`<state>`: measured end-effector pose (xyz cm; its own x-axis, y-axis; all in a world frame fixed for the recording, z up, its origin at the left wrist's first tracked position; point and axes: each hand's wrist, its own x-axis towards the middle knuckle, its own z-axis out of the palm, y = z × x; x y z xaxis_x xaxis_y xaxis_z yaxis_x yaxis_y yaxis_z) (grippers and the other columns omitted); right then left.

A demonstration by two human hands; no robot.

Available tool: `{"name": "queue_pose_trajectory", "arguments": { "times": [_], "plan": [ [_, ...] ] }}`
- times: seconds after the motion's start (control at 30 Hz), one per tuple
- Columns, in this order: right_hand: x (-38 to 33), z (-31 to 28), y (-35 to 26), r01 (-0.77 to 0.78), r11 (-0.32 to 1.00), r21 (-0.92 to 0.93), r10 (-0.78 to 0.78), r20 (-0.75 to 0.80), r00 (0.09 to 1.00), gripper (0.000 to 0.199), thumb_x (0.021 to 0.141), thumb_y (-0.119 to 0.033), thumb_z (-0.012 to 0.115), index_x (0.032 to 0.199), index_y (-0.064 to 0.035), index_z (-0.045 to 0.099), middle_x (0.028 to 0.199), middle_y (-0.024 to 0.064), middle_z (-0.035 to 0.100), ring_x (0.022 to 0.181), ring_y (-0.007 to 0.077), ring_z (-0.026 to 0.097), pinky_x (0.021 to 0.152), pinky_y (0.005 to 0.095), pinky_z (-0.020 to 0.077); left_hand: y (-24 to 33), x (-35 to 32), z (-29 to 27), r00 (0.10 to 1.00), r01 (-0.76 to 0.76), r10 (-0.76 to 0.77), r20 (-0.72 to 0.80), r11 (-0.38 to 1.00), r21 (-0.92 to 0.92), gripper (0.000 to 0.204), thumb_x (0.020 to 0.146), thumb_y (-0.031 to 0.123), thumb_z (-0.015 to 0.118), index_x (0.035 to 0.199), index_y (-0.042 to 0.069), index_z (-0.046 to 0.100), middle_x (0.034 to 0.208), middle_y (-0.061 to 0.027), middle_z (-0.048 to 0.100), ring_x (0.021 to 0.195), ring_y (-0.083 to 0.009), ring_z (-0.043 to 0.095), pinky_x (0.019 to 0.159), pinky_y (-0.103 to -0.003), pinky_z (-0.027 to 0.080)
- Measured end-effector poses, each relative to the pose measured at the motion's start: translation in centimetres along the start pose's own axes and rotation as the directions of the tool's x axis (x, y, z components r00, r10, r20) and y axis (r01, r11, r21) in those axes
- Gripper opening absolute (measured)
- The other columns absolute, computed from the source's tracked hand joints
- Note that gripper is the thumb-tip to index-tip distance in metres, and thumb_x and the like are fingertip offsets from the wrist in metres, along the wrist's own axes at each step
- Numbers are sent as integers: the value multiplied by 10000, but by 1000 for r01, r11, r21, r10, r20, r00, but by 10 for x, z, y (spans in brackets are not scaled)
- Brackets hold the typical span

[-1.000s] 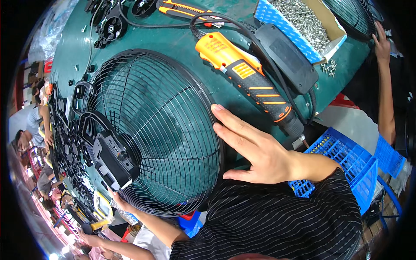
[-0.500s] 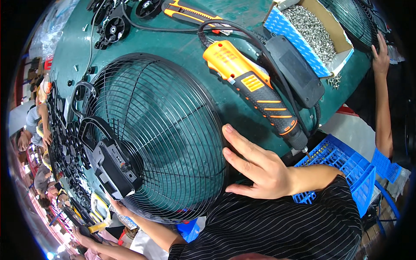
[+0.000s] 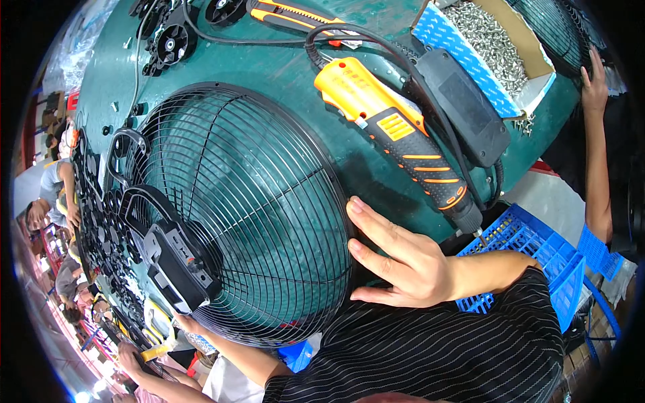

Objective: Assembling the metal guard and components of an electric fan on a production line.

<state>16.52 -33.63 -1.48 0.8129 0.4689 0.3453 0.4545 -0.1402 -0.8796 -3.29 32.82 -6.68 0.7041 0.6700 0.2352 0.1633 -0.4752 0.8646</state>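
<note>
A round black wire fan guard (image 3: 269, 208) lies on the green table in front of me. A black plastic housing (image 3: 180, 262) with a loop-shaped handle sits at its middle. My right hand (image 3: 410, 265) is open at the guard's right rim, fingers stretched apart and fingertips at the edge. At the guard's lower left, beside the housing, is my left hand (image 3: 190, 326); its fingers are mostly hidden there, so I cannot tell how they are closed. Right of the guard lies an orange and black electric screwdriver (image 3: 396, 134), its bit pointing toward my right forearm.
Behind the screwdriver are a black power adapter (image 3: 462, 107) and a box of screws (image 3: 485, 50). An orange utility knife (image 3: 295, 17) and black round parts (image 3: 176, 43) lie at the far side. A blue basket (image 3: 531, 242) stands right. Another person's hand (image 3: 594, 84) touches a second guard.
The view has shifted very slightly. My hands stay at the same places on the fan guard. At the lower left, another person's arm has moved a little.
</note>
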Motion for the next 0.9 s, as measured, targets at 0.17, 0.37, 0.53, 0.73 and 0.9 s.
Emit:
{"name": "queue_pose_trajectory", "arguments": {
  "times": [0.17,0.37,0.53,0.73,0.9],
  "plan": [
    [1,0,1,-12,1000,3,12,-17,1000,896,647,-148,873,1396,48,422,1503,371,299,1370,517,385,1073,486,438,38,4,38,992,119,-114,54,987,-108,450,1033,111,370,1423,-110,411,1492,-226,422,1364,-309,428,1165,-441,290],
    [12,-25,-19,-4,990,-138,-5,-63,998,743,667,-205,901,1271,54,556,1372,357,477,1264,482,511,994,501,491,176,-28,132,970,-131,159,185,979,-156,495,1008,83,390,1470,-90,355,1533,-220,377,1419,-332,369,1196,-454,230],
    [34,-57,-38,-160,672,-724,34,-185,982,618,710,-96,835,1245,64,571,1226,251,598,1084,416,586,940,480,476,257,-60,92,971,-183,237,-14,785,592,283,948,5,582,1223,3,650,1124,-100,691,941,-199,662,814,-339,535],
    [56,-45,-34,-108,320,-941,138,-67,988,714,780,-138,773,1384,56,447,1214,177,600,1030,360,561,857,427,497,241,-52,36,969,-156,-117,219,400,903,194,806,182,700,954,56,706,956,-129,664,898,-335,668,789,-431,531],
    [71,-39,-27,-82,130,-988,201,-55,978,759,775,-222,784,1379,87,443,1057,150,575,1012,322,576,796,404,518,224,-49,24,957,-198,-116,265,408,891,194,784,202,711,932,77,728,960,-118,678,892,-319,678,776,-429,538]
  ]
}}
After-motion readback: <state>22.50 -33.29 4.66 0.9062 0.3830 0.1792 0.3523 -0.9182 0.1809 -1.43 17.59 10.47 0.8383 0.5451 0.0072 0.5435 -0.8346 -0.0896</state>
